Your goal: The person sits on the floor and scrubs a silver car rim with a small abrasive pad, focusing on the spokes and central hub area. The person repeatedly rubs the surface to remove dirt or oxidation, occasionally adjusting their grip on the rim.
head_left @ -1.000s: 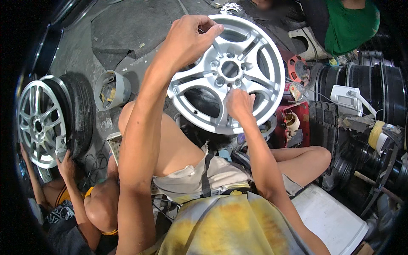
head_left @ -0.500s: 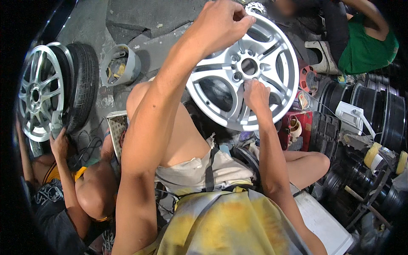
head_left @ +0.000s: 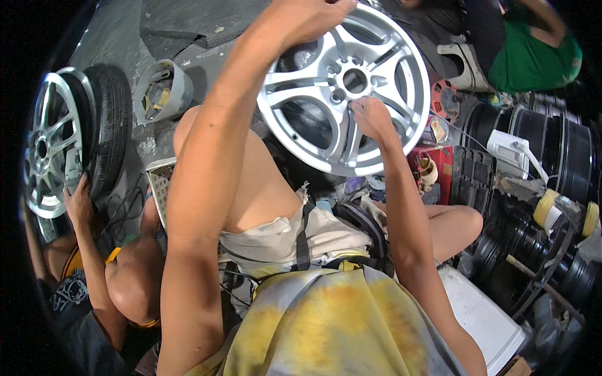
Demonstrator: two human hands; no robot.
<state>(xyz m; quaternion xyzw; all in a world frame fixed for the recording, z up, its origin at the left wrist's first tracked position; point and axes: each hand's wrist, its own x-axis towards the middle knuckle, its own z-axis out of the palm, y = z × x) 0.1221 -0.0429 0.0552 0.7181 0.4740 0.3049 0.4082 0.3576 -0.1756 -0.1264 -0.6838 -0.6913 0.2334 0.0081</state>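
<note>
A silver alloy wheel rim [head_left: 370, 153] stands tilted in front of my knees, with spokes, a round centre hole and several bolt holes facing me. My left hand [head_left: 312, 19] is at its upper edge, fingers bent in against the rim; the top of the picture cuts the hand off. Close below the centre hole, my right hand [head_left: 372, 118] presses on a spoke with curled fingers. Anything small inside those fingers is hidden.
To the left, a co-worker's hand [head_left: 78, 199] holds a grey tool against another spoked rim [head_left: 41, 147], beside a tyre [head_left: 111, 128]. A bucket [head_left: 164, 94] stands nearby. At right are a red box [head_left: 437, 164], stacked black rims [head_left: 536, 141] and a person in green [head_left: 533, 59].
The view has shifted, so most things sit slightly further left and higher. My right hand has turned a little at the spoke near the hub; my left stays at the rim's upper edge.
</note>
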